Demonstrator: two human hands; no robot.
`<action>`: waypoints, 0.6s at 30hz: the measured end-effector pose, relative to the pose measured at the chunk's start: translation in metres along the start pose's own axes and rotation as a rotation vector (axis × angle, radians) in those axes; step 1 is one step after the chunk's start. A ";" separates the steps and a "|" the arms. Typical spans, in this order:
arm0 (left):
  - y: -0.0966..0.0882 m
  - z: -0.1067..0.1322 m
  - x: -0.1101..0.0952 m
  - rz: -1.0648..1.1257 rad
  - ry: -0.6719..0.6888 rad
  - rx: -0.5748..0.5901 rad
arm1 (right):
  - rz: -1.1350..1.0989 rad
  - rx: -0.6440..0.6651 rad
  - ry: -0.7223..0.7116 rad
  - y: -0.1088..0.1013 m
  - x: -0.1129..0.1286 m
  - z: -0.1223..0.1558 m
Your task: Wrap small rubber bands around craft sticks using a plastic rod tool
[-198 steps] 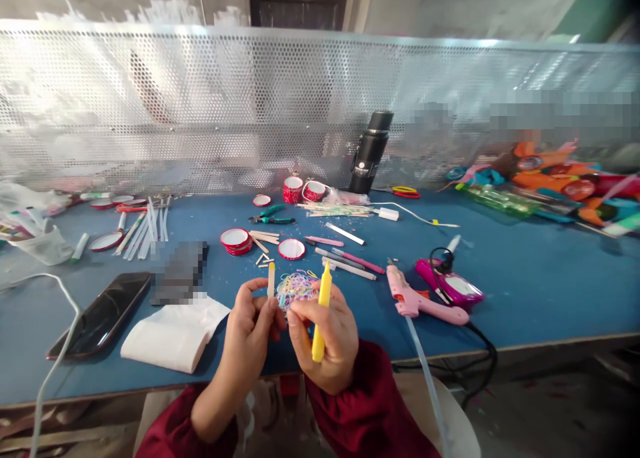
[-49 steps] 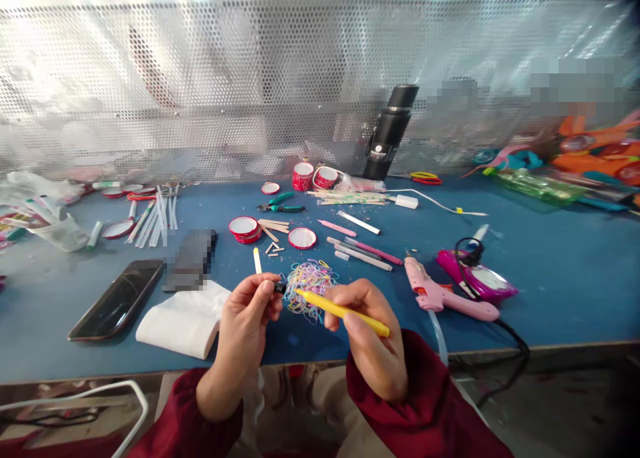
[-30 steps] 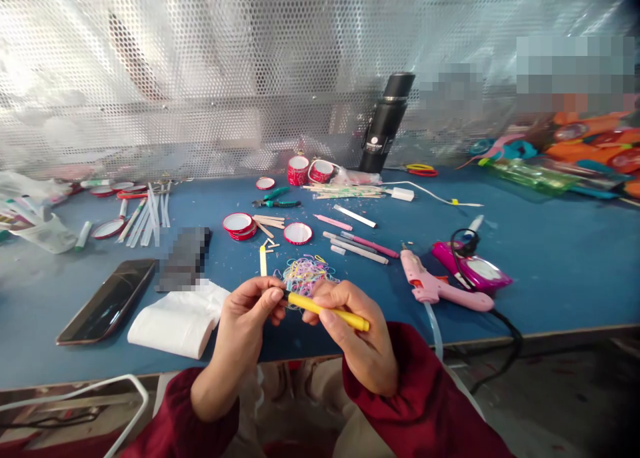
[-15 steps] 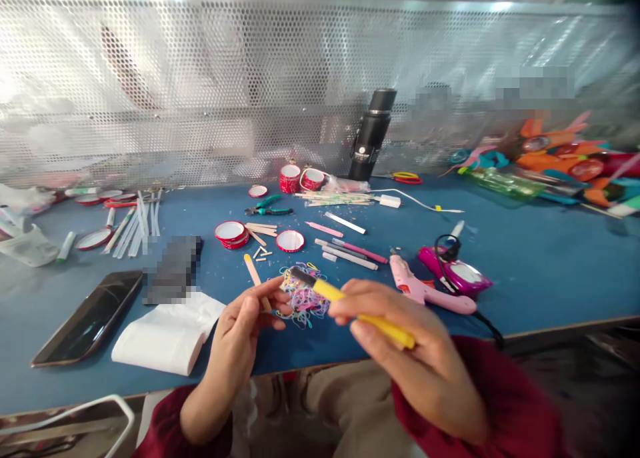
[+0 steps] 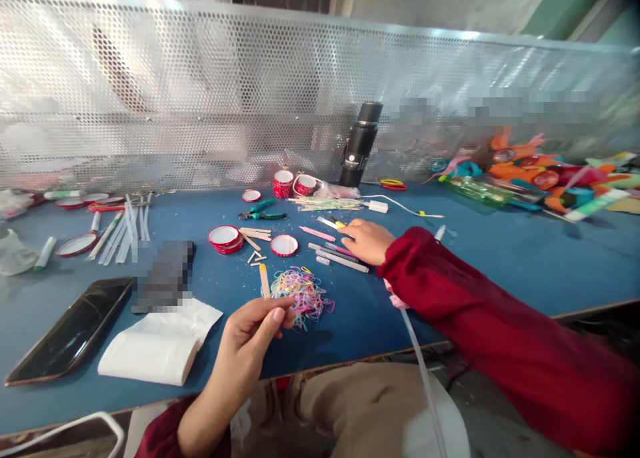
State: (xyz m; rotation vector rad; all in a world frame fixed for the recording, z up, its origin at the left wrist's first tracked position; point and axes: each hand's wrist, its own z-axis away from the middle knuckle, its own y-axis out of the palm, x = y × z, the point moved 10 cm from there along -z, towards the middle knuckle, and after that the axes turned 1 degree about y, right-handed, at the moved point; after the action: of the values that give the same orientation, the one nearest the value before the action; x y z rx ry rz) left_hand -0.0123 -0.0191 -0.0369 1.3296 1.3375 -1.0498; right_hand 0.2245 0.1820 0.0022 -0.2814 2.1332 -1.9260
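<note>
In the head view, my left hand (image 5: 255, 335) pinches a wooden craft stick (image 5: 265, 281) with a yellow-coloured tip, held upright just left of a heap of pastel rubber bands (image 5: 303, 298). My right hand (image 5: 369, 240) reaches out to the pens, fingers bent down at the tabletop. A bit of the yellow marker (image 5: 341, 225) shows at its fingertips; the palm hides the rest. Beside those fingers lie a white pen (image 5: 327, 223), a pink pen (image 5: 317, 233) and several other pens (image 5: 345, 263).
Red-rimmed lids (image 5: 284, 245), craft sticks (image 5: 256, 233) and teal-handled pliers (image 5: 263, 215) lie mid-table. A black bottle (image 5: 359, 148) stands behind. At left are a phone (image 5: 70, 325) and a tissue pack (image 5: 150, 358). The pink glue gun (image 5: 397, 300) is partly under my right sleeve.
My right hand has moved forward from the heap to the pens, carrying the yellow marker. My left hand keeps the craft stick, now tilted more upright. The view has shifted slightly.
</note>
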 end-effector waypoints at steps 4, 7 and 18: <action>0.002 0.001 0.004 -0.021 -0.003 0.025 | 0.051 0.054 0.003 0.009 0.003 -0.008; 0.001 0.002 0.005 -0.030 -0.008 0.018 | 0.064 0.012 -0.013 -0.001 0.005 -0.010; 0.003 -0.001 0.006 -0.031 0.005 0.021 | 0.115 -0.057 -0.062 -0.011 0.034 -0.035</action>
State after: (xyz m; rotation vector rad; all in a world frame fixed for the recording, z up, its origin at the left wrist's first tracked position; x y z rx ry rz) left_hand -0.0090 -0.0167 -0.0421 1.3320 1.3580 -1.0849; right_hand 0.1807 0.2030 0.0141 -0.2210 2.1185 -1.7720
